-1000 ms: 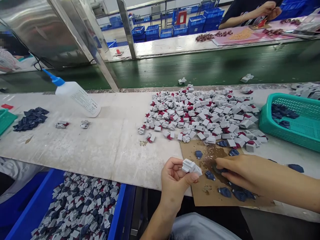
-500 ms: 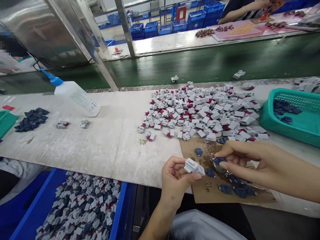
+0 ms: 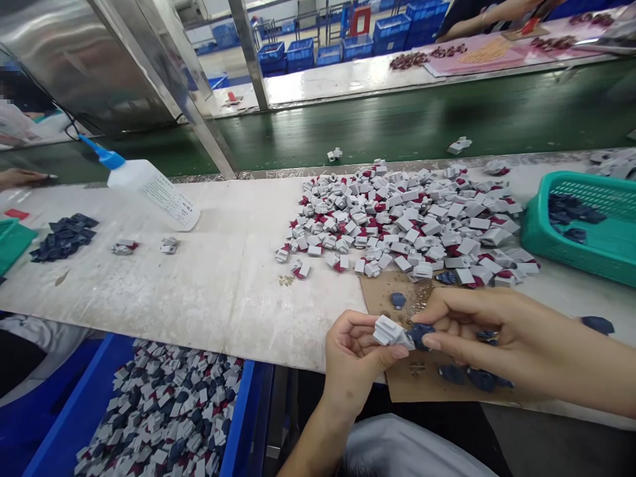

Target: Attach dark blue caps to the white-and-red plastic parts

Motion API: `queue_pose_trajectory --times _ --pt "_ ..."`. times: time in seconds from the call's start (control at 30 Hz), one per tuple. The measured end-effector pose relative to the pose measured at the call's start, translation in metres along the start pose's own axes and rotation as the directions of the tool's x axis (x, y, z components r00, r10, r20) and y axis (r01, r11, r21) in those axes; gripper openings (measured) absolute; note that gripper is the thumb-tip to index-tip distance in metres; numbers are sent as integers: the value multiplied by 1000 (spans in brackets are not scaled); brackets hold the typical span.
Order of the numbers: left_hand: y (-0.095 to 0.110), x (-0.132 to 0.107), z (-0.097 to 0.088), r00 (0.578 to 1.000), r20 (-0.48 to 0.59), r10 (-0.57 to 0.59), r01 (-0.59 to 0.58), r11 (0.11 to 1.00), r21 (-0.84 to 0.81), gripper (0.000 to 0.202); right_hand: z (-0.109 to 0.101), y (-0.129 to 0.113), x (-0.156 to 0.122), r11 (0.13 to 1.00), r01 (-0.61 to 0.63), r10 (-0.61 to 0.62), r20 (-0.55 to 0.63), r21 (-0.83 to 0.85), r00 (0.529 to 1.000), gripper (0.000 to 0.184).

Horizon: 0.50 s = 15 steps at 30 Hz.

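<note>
Between the thumb and fingers of my left hand [image 3: 350, 361] is a small grey plastic part [image 3: 390, 331] with stepped edges. My right hand [image 3: 477, 331] pinches a dark blue plastic piece [image 3: 421, 335], held right against the grey part's right end; whether the two are joined I cannot tell. Below the hands lies a brown cardboard sheet [image 3: 407, 384], wet in places, with more dark blue pieces [image 3: 452, 374] on it. A single blue piece [image 3: 398, 300] sits near its upper left. Just beyond is a wide heap of grey parts [image 3: 412, 218] with dark red bits in them.
A teal basket [image 3: 571, 255] with blue pieces stands at right. A white bottle with a blue nozzle [image 3: 149, 192] stands tilted at left, near a blue pile [image 3: 64, 237]. A blue bin [image 3: 238, 411] of assembled parts sits lower left. Behind runs a green conveyor [image 3: 298, 136].
My right hand has lifted the blue piece off the cardboard and moved it left to the grey part. The loose parts on the conveyor have shifted left. Another person's hand appears at far left.
</note>
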State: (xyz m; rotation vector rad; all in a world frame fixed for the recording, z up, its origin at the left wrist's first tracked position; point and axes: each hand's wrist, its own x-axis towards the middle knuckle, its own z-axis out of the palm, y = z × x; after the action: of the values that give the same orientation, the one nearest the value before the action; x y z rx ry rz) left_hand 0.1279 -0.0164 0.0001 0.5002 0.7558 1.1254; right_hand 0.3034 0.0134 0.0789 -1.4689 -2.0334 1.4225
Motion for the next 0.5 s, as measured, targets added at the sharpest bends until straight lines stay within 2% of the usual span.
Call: queue_pose_trajectory --times 0.13,0.3,0.4,0.47,0.5 --pt "-1 0 1 1000 -11 14 -13 997 76 36 3 -3 4 1000 26 -26 30 3 999 21" --pt "-4 -4 0 999 26 43 -48 970 239 36 8 -5 7 998 -8 4 66 65 998 17" --pt "-4 -9 -1 978 158 134 -191 879 437 35 8 -3 7 994 -35 21 133 106 991 22" --pt "-3 -10 0 943 253 216 -323 774 544 29 7 -1 7 996 -19 2 190 85 982 29" --pt "-3 -11 2 927 271 259 -371 734 569 27 6 -1 8 998 -1 -12 183 68 983 32"
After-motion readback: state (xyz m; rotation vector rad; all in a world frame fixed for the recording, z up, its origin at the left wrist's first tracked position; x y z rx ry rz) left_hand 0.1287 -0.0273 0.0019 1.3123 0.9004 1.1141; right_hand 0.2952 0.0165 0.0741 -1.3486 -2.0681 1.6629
